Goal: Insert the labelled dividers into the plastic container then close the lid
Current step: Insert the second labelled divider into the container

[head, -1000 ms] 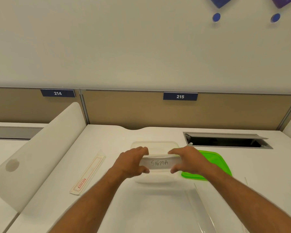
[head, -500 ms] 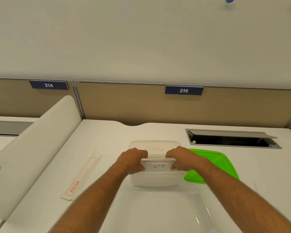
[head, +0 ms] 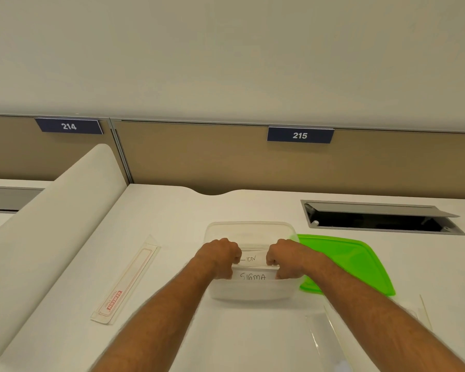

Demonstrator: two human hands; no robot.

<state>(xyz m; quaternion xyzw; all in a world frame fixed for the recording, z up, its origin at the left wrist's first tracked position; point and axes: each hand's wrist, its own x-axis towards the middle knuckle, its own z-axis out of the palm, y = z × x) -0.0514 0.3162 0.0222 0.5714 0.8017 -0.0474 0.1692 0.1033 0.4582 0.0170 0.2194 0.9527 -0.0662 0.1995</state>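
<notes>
The clear plastic container (head: 250, 232) sits on the white desk (head: 172, 210), and everything else is placed from it. Inside it stand 2 labelled dividers: the SIGMA divider (head: 253, 277) close to the container's near wall, and just beyond it a divider whose visible lettering reads "ION" (head: 250, 259); its first letters are hidden by a hand. The left hand (head: 220, 257) and right hand (head: 285, 257) are both down in the container with fingers curled, each grasping an end of the SIGMA divider, which looks nearly seated.

The green lid (head: 346, 261) lies flat on the desk, touching the container's right side, so closing is not yet done. To the container's near right lie thin clear strips (head: 330, 331) that may be further dividers, though I cannot tell whether they carry labels. Well to the container's left lies a long packet with red print (head: 126, 280).

By my judgement, 2 dividers are in or almost in; any remaining strips and the lid are left.
</notes>
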